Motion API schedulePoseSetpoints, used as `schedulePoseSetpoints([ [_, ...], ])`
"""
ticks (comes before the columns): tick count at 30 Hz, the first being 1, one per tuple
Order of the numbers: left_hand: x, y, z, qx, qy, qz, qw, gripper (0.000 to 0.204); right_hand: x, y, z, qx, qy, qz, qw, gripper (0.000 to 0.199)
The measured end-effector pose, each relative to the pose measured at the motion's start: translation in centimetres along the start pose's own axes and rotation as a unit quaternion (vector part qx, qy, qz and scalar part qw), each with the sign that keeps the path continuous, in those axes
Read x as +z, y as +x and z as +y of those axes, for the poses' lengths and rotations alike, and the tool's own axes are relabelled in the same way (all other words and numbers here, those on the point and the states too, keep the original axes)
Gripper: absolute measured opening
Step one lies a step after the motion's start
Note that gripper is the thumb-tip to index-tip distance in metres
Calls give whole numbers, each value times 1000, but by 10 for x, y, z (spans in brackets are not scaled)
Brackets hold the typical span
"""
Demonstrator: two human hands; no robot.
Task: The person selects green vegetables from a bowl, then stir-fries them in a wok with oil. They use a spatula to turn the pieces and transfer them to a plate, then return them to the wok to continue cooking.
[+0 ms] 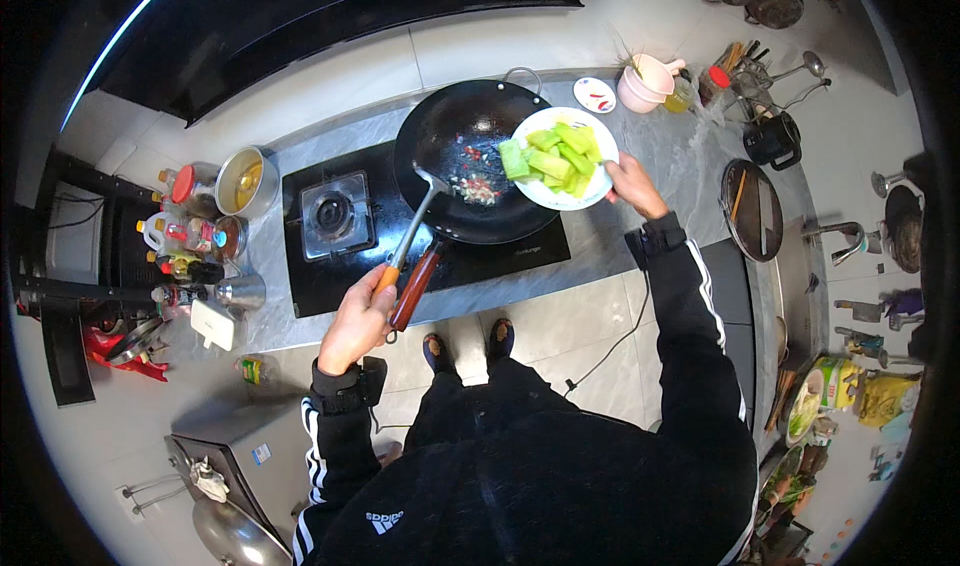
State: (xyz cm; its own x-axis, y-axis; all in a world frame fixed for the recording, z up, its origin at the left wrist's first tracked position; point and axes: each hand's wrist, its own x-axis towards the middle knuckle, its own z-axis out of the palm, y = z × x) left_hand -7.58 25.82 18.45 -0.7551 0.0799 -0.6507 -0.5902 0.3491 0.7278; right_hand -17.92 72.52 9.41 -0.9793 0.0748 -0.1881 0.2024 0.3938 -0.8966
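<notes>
My left hand (354, 326) is closed round the orange handle of a metal spatula (416, 224), whose blade rests inside a black wok (432, 121). The wok's reddish-brown handle (415, 288) points toward me, just beside that hand. Chopped white and red bits (474, 188), which look like garlic and chili, lie in the wok. My right hand (636, 186) grips the right rim of a white plate (566, 202), fingers partly hidden beneath it. Peeled, pale green vegetable chunks (565, 156) are heaped on the plate, which is above the wok's right side.
The wok is on a black gas hob (510, 258); its left burner (332, 212) is bare. A metal pot (246, 181), bottles and jars crowd the left. Behind on the right are a small dish (594, 95), a pink pot (645, 84) and a round chopping board (742, 234) with a cleaver.
</notes>
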Motion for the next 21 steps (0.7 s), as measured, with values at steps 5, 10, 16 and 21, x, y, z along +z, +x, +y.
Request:
schedulePoseSetpoints([
  [5,-8,-16,-1,34,-51,-102,993,42,37,52,-28,-63,-269,-25,961,26],
  [10,-11,-34,-11,24,-38,-77,996,40,93,79,-43,-236,-455,48,857,18],
  [16,-17,-41,-18,39,-22,-84,995,45,80,77,-64,-280,-504,106,811,17],
  [21,-10,-55,-23,21,-45,-73,996,51,16,51,-44,-193,-382,198,882,19],
])
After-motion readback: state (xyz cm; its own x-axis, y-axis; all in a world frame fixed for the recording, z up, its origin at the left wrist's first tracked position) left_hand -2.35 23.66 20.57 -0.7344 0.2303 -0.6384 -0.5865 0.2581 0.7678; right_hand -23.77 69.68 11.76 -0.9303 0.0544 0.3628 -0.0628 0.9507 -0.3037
